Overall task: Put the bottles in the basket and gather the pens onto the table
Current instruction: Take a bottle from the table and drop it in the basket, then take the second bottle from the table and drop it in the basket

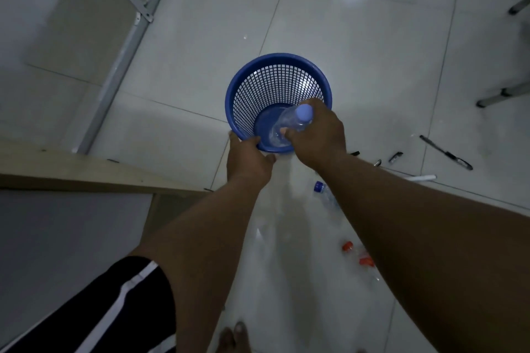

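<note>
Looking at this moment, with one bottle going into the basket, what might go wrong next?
1. The right hand holds the bottle tilted over the basket; let go badly, it might catch the rim and roll away.
2. The left hand only grips the near rim, so a hard drop may tip the light basket.
3. Pens and more bottles lie on the floor near the foot: easy to step on.

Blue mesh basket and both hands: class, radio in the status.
Left hand grips rim of blue mesh plastic basket. Right hand lowering clear plastic bottle in. Black pen, blue-capped bottle still on floor.
</note>
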`<state>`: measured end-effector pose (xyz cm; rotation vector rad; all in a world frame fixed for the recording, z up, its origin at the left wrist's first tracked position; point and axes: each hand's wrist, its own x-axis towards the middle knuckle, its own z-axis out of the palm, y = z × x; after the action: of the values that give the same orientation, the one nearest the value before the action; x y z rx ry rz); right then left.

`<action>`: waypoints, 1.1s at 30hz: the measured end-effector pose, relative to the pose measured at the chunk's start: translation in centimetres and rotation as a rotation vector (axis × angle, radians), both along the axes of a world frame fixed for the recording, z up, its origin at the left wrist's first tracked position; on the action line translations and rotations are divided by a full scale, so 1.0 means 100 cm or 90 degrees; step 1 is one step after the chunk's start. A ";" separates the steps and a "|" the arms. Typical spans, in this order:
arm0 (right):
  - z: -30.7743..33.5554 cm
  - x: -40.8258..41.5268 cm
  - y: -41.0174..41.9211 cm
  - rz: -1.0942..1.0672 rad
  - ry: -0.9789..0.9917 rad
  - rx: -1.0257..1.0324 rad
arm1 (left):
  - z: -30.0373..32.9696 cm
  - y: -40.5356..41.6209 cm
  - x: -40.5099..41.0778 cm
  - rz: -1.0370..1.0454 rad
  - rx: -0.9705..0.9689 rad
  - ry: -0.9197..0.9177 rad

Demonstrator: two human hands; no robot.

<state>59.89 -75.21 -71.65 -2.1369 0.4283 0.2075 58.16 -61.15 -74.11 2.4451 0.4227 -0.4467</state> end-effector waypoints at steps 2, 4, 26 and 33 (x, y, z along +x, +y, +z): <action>-0.003 0.000 0.000 0.006 0.017 -0.013 | 0.000 -0.001 0.001 0.031 -0.043 0.004; -0.006 -0.001 0.000 0.009 0.029 -0.019 | 0.000 -0.002 0.002 0.039 -0.058 0.010; 0.245 -0.039 -0.032 0.128 0.105 -0.123 | 0.281 -0.036 -0.002 -0.102 0.071 0.007; 0.423 -0.082 -0.018 0.165 0.008 -0.132 | 0.475 -0.027 -0.044 -0.123 0.074 -0.108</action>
<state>51.69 -77.03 -29.31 -2.3949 0.1848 0.3351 53.80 -63.85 -26.57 2.6232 0.1456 -0.2982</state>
